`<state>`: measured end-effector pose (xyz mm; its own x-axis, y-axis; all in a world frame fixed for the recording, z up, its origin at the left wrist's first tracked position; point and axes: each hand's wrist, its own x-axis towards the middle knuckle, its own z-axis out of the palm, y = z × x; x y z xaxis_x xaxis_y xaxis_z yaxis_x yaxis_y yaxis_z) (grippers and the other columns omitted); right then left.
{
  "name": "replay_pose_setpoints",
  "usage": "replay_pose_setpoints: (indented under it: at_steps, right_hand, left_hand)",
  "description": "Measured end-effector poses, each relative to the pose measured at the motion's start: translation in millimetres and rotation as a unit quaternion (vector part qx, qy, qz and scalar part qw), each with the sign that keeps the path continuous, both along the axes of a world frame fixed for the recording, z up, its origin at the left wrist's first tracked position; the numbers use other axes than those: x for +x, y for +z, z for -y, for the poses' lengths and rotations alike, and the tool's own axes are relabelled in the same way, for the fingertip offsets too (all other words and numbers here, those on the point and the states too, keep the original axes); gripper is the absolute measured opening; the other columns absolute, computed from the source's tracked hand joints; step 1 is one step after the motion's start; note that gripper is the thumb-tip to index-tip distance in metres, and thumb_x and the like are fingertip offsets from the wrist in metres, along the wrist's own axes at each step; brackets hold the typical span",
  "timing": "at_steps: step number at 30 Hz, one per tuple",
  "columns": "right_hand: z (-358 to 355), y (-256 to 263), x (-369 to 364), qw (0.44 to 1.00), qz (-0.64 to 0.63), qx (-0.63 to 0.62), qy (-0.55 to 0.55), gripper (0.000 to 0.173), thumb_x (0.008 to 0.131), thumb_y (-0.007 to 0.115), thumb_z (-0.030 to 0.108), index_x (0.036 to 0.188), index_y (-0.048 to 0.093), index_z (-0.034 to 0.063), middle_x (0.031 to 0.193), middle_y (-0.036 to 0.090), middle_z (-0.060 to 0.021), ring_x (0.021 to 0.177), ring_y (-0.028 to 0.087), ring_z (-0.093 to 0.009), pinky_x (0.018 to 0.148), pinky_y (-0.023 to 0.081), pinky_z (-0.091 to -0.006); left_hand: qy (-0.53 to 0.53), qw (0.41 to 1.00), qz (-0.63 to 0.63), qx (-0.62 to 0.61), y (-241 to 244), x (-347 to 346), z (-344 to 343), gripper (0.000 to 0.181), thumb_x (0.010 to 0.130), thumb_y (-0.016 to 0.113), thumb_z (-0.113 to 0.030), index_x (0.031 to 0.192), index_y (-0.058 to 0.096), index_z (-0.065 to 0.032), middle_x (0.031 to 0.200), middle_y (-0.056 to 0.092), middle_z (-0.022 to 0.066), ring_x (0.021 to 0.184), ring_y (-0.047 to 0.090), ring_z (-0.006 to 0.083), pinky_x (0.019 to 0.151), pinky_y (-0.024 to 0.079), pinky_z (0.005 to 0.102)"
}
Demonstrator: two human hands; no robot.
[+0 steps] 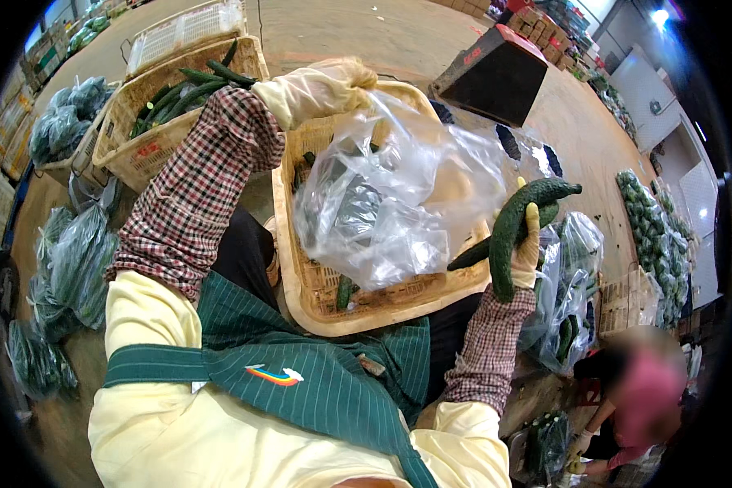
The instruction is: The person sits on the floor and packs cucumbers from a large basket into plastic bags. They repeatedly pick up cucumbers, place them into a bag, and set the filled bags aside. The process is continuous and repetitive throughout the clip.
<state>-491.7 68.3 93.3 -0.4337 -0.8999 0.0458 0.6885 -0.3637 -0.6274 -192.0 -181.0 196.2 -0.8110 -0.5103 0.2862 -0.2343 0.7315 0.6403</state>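
Note:
My left hand (348, 79), in a pale glove, grips the edge of a clear plastic bag (396, 183) and holds it up. The bag spreads over a yellowish plastic crate (317, 320) standing between my legs. A few cucumbers (344, 291) show at the crate's bottom; the bag hides much of the inside. To the right of the bag, my right hand (527, 244), gloved too, is closed around dark green cucumbers. A curved one (509, 235) lies in front, and at least one more (470, 255) sits behind it, partly covered.
At upper left stands a crate of cucumbers (177, 100). Filled bags (76, 262) lie on the left floor, others (564, 305) at right. A dark box-shaped object (491, 73) stands beyond my crate. A person in pink (643, 396) works at lower right.

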Motion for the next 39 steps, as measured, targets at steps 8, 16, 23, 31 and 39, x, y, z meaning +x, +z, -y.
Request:
replay_pose_setpoints:
  at_steps: [8, 16, 23, 31, 39]
  right_hand:
    - [-32, 32, 76, 0.959, -0.021, -0.272, -0.074, 0.063, 0.093, 0.053, 0.031, 0.144, 0.021, 0.0114, 0.136, 0.044, -0.0179, 0.101, 0.060, -0.026, 0.083, 0.055, -0.0361]
    - [71, 62, 211, 0.937, -0.024, -0.180, -0.297, 0.055, 0.078, 0.067, -0.004, 0.126, 0.045, 0.0089, 0.108, 0.059, -0.0055, 0.093, 0.059, -0.018, 0.079, 0.053, -0.0303]
    - [148, -13, 208, 0.695, -0.619, -0.200, -0.307, 0.045, 0.074, 0.071, 0.007, 0.117, 0.055, 0.0055, 0.107, 0.062, -0.0125, 0.090, 0.062, -0.026, 0.077, 0.051, -0.0355]
    - [109, -74, 123, 0.370, -0.858, 0.101, 0.342, 0.063, 0.075, 0.065, 0.023, 0.133, 0.044, 0.0150, 0.100, 0.065, -0.0174, 0.090, 0.064, -0.033, 0.078, 0.050, -0.0414]
    - [53, -184, 99, 0.021, -0.684, 0.228, 0.693, 0.080, 0.084, 0.054, 0.041, 0.144, 0.020, 0.0023, 0.134, 0.046, -0.0211, 0.123, 0.046, -0.031, 0.099, 0.039, -0.0427]
  left_hand:
    - [0.058, 0.915, -0.113, 0.382, 14, -19, -42, 0.013, 0.080, 0.061, -0.011, 0.087, 0.056, 0.0000, 0.077, 0.058, 0.0044, 0.061, 0.056, 0.0128, 0.052, 0.054, 0.0295]
    - [-0.173, 0.903, -0.392, 0.045, 34, 14, -96, 0.026, 0.089, 0.057, -0.020, 0.101, 0.059, 0.0032, 0.088, 0.065, 0.0113, 0.084, 0.064, 0.0177, 0.064, 0.053, 0.0248]
    - [-0.214, 0.667, -0.517, 0.492, 50, 111, -127, 0.039, 0.094, 0.047, -0.022, 0.123, 0.050, 0.0034, 0.128, 0.052, 0.0196, 0.115, 0.054, 0.0305, 0.097, 0.045, 0.0461]
    - [-0.131, 0.671, -0.493, 0.539, -86, 136, -90, 0.037, 0.093, 0.047, -0.017, 0.122, 0.049, 0.0062, 0.078, 0.064, 0.0130, 0.052, 0.061, 0.0159, 0.051, 0.057, 0.0301]
    - [-0.152, 0.603, 0.122, 0.774, -142, 105, -111, 0.049, 0.090, 0.054, -0.015, 0.136, 0.041, -0.0063, 0.077, 0.061, 0.0074, 0.065, 0.059, 0.0112, 0.055, 0.047, 0.0243]
